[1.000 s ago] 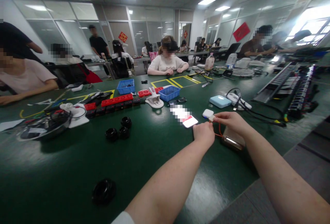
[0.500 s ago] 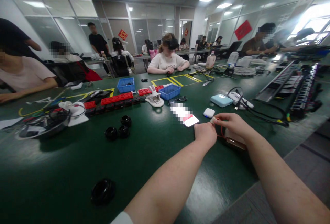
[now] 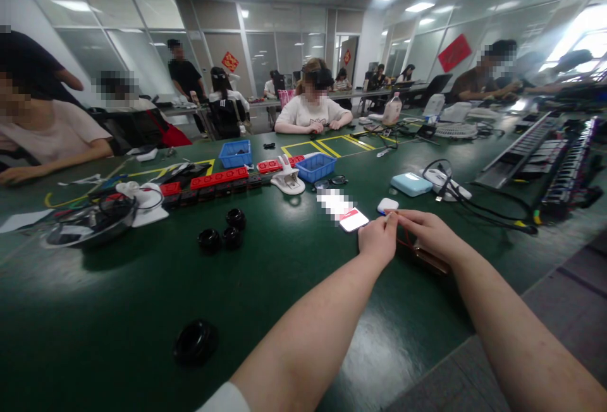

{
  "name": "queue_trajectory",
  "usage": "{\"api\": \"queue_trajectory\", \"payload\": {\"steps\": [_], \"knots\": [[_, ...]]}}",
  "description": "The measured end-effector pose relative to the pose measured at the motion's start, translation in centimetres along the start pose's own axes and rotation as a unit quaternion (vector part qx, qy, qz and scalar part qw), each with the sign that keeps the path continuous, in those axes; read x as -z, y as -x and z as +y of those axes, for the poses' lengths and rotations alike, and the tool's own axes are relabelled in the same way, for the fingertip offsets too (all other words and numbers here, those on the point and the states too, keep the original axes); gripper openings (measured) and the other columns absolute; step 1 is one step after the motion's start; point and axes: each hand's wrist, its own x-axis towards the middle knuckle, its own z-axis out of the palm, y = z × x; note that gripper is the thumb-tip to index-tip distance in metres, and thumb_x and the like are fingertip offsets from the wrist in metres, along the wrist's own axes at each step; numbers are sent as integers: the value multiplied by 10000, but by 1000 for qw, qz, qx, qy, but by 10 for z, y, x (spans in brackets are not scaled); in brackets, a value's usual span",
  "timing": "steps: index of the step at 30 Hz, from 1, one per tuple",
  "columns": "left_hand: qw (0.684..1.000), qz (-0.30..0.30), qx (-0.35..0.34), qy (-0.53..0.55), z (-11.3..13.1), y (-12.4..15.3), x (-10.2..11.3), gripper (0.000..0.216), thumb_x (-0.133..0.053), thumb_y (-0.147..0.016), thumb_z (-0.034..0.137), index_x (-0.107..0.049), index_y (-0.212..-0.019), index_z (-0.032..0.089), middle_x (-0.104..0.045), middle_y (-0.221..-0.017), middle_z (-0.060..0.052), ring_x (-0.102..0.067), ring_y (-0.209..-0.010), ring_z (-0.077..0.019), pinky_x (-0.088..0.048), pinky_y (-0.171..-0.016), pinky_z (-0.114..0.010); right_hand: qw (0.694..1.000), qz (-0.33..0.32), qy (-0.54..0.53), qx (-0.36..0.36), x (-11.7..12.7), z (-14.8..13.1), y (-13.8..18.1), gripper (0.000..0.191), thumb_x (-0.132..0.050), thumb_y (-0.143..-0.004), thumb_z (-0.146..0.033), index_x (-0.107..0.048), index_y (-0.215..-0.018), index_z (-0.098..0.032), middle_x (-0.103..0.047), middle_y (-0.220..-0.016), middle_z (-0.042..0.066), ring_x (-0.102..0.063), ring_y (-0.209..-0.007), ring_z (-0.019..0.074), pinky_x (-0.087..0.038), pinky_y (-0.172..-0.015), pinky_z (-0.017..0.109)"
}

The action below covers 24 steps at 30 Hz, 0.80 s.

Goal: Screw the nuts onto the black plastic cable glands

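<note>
My left hand (image 3: 378, 239) and my right hand (image 3: 427, 230) meet over the green table (image 3: 284, 273), both with fingers pinched together on a thin red cable (image 3: 403, 242) that has a small white end. Under my right hand lies a dark phone-like device (image 3: 429, 261). Just beyond my fingers sit a small white case (image 3: 387, 205) and a phone (image 3: 353, 219) with a lit screen.
Black round caps (image 3: 222, 232) and a single one (image 3: 194, 341) lie to the left. Red and black strips (image 3: 213, 181), blue baskets (image 3: 315, 167), a white clamp (image 3: 287, 181), a light blue box (image 3: 411, 184) and cables (image 3: 474, 200) sit farther out. Several people sit around the table.
My hands drew closer together and the loose red cable loop shrank between them. The white end went from my right fingers to the point where both hands pinch.
</note>
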Motion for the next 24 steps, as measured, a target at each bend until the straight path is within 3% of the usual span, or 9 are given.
{"api": "queue_trajectory", "payload": {"steps": [3, 9, 17, 22, 24], "knots": [[1000, 9, 5, 23, -2, -2, -1, 522, -136, -947, 435, -616, -955, 229, -681, -897, -18, -612, -838, -185, -433, -724, -273, 1000, 21, -12, -7, -3, 0, -2, 370, -555, -715, -503, -677, -887, -199, -650, -1026, 60, -521, -1084, 273, -351, -974, 387], [999, 22, 0, 50, -6, -3, -5, 434, -236, -933, 448, -605, -884, 225, -672, -835, 4, -601, -757, -157, -422, -632, -227, 996, 78, -38, -25, -8, 7, -6, 463, -555, -671, -571, -622, -904, -176, -663, -904, 85, -617, -827, 239, -483, -757, 355], [999, 12, -27, 43, -5, -2, -4, 485, -252, -934, 411, -654, -744, 219, -663, -772, -1, -596, -782, -166, -428, -696, -244, 997, 36, 59, -14, 12, -2, -15, 391, -589, -601, -577, -610, -637, -188, -627, -656, 41, -556, -673, 203, -421, -651, 311], [999, 31, -36, 27, -2, 1, 1, 335, -328, -921, 378, -605, -1031, 225, -645, -995, -26, -568, -919, -180, -416, -787, -261, 989, 38, 143, -6, 7, -2, -20, 250, -531, -650, -442, -580, -614, -200, -571, -601, 11, -489, -606, 172, -350, -581, 283], [999, 25, -43, 16, -1, 3, 2, 324, -356, -908, 404, -611, -1013, 233, -654, -969, -19, -577, -891, -184, -420, -776, -265, 985, 45, 164, -8, 5, -1, -19, 228, -495, -672, -411, -561, -615, -201, -567, -608, 13, -490, -607, 171, -340, -574, 279]]}}
